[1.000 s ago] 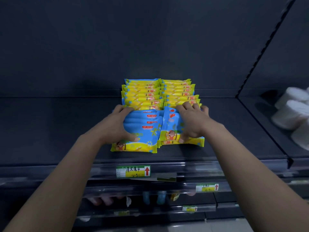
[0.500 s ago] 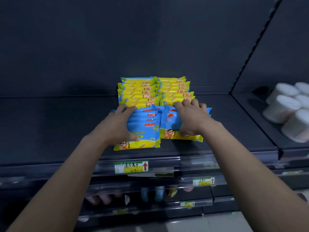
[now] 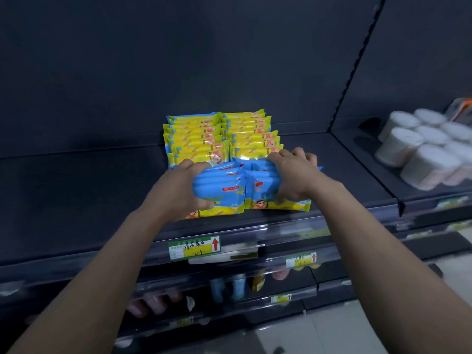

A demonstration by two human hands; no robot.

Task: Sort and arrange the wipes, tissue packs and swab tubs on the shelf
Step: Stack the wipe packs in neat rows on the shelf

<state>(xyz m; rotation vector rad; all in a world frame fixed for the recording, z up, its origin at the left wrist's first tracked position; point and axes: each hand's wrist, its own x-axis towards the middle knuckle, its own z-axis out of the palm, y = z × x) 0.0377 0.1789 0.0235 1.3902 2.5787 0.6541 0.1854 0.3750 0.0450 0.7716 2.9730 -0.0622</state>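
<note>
Two stacks of blue-and-yellow wipe packs stand side by side near the front of the dark shelf [image 3: 76, 200]. My left hand [image 3: 178, 190] grips the left blue stack [image 3: 222, 190], fingers over its top and thumb at its front. My right hand [image 3: 293, 175] grips the right blue stack [image 3: 258, 185] the same way. Both stacks lean back against two rows of yellow wipe packs [image 3: 217, 134] that run to the shelf's back wall. White swab tubs [image 3: 421, 154] sit on the neighbouring shelf to the right.
A green-and-yellow price tag [image 3: 194, 247] hangs on the shelf's front rail. Lower shelves hold small bottles and packs [image 3: 229, 287], blurred. A divider post [image 3: 357, 62] separates the right bay. An orange-and-white pack [image 3: 462, 108] shows at the far right edge.
Both hands have pushed the blue stacks back against the yellow rows, and the packs now tilt more upright. The view has shifted left, showing more of the swab tubs.
</note>
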